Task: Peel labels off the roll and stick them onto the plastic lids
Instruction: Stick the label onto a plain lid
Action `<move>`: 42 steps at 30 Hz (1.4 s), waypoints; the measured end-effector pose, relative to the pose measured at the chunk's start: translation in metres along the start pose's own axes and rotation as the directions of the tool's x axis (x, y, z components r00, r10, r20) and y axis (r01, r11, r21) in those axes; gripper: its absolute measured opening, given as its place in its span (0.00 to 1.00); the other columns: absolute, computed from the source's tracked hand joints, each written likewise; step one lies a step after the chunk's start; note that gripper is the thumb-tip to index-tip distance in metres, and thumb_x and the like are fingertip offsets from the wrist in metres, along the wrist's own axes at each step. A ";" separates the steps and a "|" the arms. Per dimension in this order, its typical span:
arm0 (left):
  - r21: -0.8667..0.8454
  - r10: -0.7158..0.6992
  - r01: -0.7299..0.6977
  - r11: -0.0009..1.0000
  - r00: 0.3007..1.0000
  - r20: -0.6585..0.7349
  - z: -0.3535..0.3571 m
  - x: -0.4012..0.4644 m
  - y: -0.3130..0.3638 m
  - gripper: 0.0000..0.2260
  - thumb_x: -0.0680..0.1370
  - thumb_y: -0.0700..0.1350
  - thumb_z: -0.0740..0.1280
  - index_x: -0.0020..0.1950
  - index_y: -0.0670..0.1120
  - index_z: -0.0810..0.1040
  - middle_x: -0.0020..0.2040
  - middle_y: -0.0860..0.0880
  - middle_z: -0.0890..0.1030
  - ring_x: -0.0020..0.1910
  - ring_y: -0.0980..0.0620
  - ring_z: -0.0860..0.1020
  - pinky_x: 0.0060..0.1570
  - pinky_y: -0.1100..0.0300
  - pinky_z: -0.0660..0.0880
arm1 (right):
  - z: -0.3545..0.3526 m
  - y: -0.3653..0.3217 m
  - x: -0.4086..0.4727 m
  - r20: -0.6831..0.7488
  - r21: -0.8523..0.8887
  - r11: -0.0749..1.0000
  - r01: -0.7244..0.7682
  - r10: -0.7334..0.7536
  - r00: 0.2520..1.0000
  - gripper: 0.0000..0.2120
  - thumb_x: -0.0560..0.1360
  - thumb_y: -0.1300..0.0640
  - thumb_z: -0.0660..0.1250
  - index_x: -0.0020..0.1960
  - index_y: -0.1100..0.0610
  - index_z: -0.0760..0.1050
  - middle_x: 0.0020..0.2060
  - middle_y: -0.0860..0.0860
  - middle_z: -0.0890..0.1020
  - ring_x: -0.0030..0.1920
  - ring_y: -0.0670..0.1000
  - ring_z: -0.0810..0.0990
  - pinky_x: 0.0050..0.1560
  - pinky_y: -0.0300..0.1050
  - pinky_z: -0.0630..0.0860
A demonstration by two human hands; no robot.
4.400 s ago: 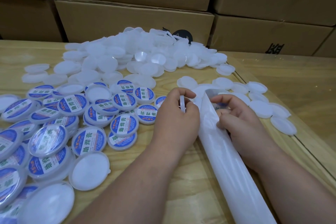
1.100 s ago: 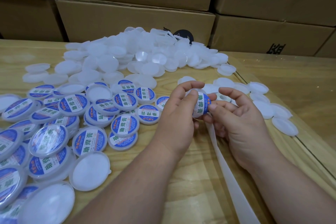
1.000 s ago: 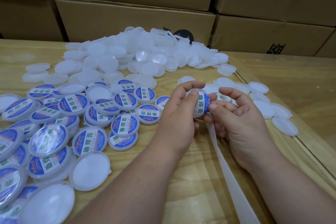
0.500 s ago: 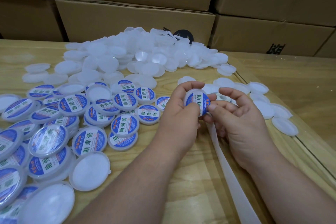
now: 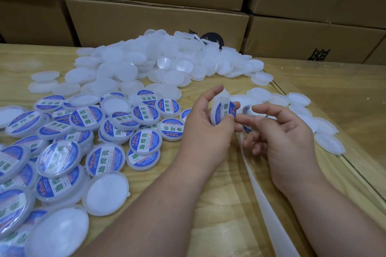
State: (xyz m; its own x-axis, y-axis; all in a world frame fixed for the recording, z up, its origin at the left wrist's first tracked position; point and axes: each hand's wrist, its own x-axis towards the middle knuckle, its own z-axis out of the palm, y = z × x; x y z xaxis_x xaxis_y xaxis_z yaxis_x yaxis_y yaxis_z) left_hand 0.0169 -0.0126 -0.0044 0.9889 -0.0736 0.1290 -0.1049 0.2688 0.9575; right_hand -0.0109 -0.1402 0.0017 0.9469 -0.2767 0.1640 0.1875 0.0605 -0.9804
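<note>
Above the middle of the tabletop [image 5: 208,204], the left hand [image 5: 205,129] is pinching a round white plastic lid carrying a blue-and-white label [image 5: 223,112] by its rim, thumb below and fingers curled over the top, holding it on edge with the label turned toward the right hand. The right hand [image 5: 286,142] is sitting just beside it with fingers loosely curled; it appears to be holding the small roll of blue-and-white labels [image 5: 249,111], which is largely hidden behind the fingers, so the grip cannot be told for certain. A long white strip of bare backing paper [image 5: 269,198] is trailing from under that hand toward the near edge.

By my judgement the sticking of this lid is done, and the step in hand is the changeover: the next move calls for setting the finished lid down among the labelled lids [image 5: 83,135] spread toward the left edge, then taking a fresh one. Blank white lids are lying in a heap [image 5: 163,62] toward the far edge and in a loose row [image 5: 313,123] along the right edge, the latter being nearer. Brown cardboard boxes [image 5: 158,21] are standing stacked beyond the far edge.
</note>
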 end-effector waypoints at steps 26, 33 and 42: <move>-0.088 -0.167 0.152 0.984 0.966 -0.196 -0.007 0.004 0.000 0.08 0.78 0.54 0.71 0.44 0.52 0.83 0.27 0.59 0.76 0.26 0.60 0.73 0.36 0.60 0.73 | -0.003 0.000 -0.003 -0.126 -0.105 0.992 0.069 -0.082 0.989 0.06 0.70 0.61 0.64 0.43 0.53 0.79 0.31 0.54 0.84 0.25 0.49 0.74 0.26 0.38 0.72; -0.601 -0.345 0.170 0.781 0.919 -0.188 -0.015 0.012 0.013 0.24 0.83 0.65 0.51 0.58 0.55 0.82 0.38 0.50 0.85 0.26 0.55 0.69 0.28 0.62 0.69 | -0.004 0.000 -0.005 -0.119 -0.116 0.990 0.084 -0.098 0.988 0.08 0.74 0.64 0.64 0.43 0.54 0.80 0.30 0.54 0.83 0.25 0.48 0.74 0.26 0.36 0.72; -0.470 -0.224 0.086 0.878 0.943 -0.245 -0.011 0.011 0.011 0.10 0.83 0.57 0.58 0.60 0.57 0.75 0.41 0.50 0.85 0.28 0.54 0.72 0.30 0.61 0.70 | -0.004 0.002 -0.002 -0.129 -0.164 0.985 0.052 -0.074 0.989 0.07 0.70 0.59 0.65 0.41 0.51 0.81 0.31 0.55 0.83 0.26 0.50 0.74 0.27 0.38 0.72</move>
State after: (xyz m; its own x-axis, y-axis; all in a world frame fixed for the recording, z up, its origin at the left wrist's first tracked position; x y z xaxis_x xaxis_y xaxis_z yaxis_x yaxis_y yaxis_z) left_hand 0.0277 0.0002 0.0042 0.9820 0.1060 -0.1561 0.0427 0.6812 0.7309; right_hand -0.0135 -0.1430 -0.0006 0.8888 -0.4018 0.2203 0.1909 -0.1125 -0.9751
